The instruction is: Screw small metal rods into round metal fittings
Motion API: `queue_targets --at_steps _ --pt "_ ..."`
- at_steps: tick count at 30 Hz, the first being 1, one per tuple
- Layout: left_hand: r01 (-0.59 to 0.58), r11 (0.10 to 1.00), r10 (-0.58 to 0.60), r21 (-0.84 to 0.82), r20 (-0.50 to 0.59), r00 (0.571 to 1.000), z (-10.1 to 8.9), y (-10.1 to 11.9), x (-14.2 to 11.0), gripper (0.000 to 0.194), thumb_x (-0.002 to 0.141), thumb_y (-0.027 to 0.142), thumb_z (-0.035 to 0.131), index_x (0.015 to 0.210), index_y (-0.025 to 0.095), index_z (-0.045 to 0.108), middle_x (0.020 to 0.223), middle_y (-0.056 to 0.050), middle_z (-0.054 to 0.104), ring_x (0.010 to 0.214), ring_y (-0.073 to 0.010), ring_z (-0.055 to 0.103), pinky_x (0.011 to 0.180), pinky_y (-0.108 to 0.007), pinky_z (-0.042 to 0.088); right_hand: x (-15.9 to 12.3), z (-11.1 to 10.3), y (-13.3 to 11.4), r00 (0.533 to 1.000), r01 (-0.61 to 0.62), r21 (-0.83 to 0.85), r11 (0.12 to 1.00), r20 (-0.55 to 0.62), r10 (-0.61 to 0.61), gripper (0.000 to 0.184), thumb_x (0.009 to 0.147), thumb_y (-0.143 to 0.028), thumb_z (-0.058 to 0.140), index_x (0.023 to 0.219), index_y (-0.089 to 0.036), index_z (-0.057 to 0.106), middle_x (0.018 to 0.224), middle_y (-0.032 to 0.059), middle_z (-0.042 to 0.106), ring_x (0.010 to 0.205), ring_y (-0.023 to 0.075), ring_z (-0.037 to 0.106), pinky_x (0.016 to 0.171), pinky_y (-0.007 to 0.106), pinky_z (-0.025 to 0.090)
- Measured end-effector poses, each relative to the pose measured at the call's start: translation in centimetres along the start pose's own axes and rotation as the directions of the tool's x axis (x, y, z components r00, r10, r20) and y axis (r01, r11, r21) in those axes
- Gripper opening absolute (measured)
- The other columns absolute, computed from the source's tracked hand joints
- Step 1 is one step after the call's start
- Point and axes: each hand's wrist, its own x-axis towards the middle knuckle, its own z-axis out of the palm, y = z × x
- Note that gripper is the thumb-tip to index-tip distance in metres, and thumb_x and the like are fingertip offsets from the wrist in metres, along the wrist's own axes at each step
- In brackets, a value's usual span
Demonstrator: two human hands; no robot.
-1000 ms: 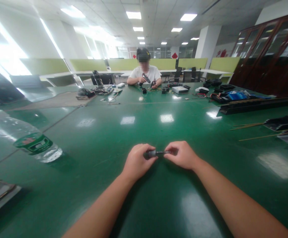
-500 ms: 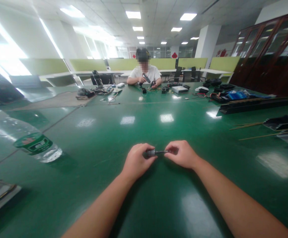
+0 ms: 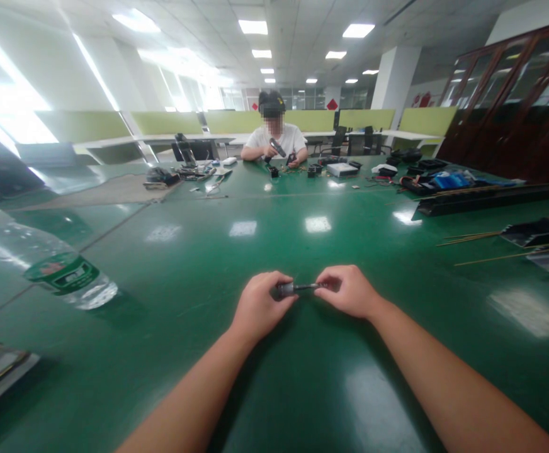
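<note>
My left hand (image 3: 259, 307) is closed, with thumb and fingers around the thick grey barrel of a small slim tool (image 3: 286, 289). From that barrel a thin dark shaft (image 3: 305, 287) runs sideways to my right hand (image 3: 351, 292), which pinches its far end between thumb and fingertips. The tool lies level between both hands, low over the green table (image 3: 293, 245). Its exact kind is too small to make out, and both its ends are partly hidden by my fingers.
A water bottle (image 3: 69, 274) with a green label stands at the left, a flat framed object (image 3: 0, 374) nearer. Black channels (image 3: 486, 202) with thin rods lie right. Across the table a person (image 3: 274, 139) in white holds a dark tool among scattered parts.
Almost nothing differs. My right hand has risen very slightly, and the grip of both hands on the slim tool looks the same.
</note>
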Motion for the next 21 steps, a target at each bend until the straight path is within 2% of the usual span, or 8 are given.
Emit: queue_targets --at_steps 9,11,13,16,21 --pt "0.031 0.999 -0.031 0.010 -0.004 1.000 -0.1 -0.1 0.2 0.023 0.075 0.025 0.077 0.095 0.023 0.066 0.091 0.001 0.070 0.085 -0.0187 0.065 0.079 -0.032 0.049 0.2 -0.3 0.2 1.000 -0.003 -0.014 1.000 -0.003 0.003 0.008 0.075 -0.023 0.073 0.081 -0.017 0.074 0.072 0.0022 0.073 0.064 0.0151 0.064 0.063 0.025 0.048" --pt "0.044 0.999 -0.043 0.014 -0.061 0.997 -0.3 -0.3 0.3 0.024 0.076 0.028 0.076 0.097 0.023 0.066 0.093 0.000 0.069 0.086 -0.0184 0.064 0.080 -0.031 0.049 0.1 -0.3 0.3 1.000 -0.016 -0.006 1.000 -0.008 0.016 0.008 0.075 -0.023 0.073 0.081 -0.017 0.074 0.072 0.0024 0.073 0.064 0.0152 0.064 0.063 0.025 0.048" --pt "0.074 0.997 -0.067 0.038 -0.161 0.985 -0.5 -0.6 0.4 0.028 0.078 0.034 0.075 0.103 0.024 0.067 0.096 -0.002 0.068 0.087 -0.0191 0.063 0.082 -0.032 0.049 0.2 -0.2 0.4 0.999 -0.036 0.001 0.999 -0.015 0.036 0.008 0.075 -0.023 0.073 0.080 -0.017 0.074 0.072 0.0024 0.073 0.064 0.0152 0.064 0.064 0.026 0.048" --pt "0.145 0.989 -0.137 0.007 -0.265 0.954 -0.7 -1.0 0.7 0.040 0.082 0.043 0.070 0.117 0.026 0.066 0.100 -0.004 0.069 0.088 -0.0199 0.063 0.083 -0.034 0.050 0.3 -0.2 0.8 0.998 -0.061 0.007 0.998 -0.026 0.061 0.008 0.076 -0.024 0.072 0.080 -0.017 0.074 0.072 0.0027 0.073 0.064 0.0152 0.064 0.063 0.025 0.048" --pt "0.277 0.938 -0.325 -0.207 -0.256 0.911 -0.3 -2.1 1.1 0.040 0.080 0.048 0.069 0.110 0.021 0.069 0.096 -0.005 0.072 0.082 -0.0199 0.066 0.082 -0.035 0.053 0.6 -0.3 1.4 0.997 -0.075 0.016 0.997 -0.035 0.076 0.010 0.074 -0.025 0.073 0.080 -0.017 0.074 0.071 0.0028 0.072 0.064 0.0150 0.063 0.062 0.025 0.048"
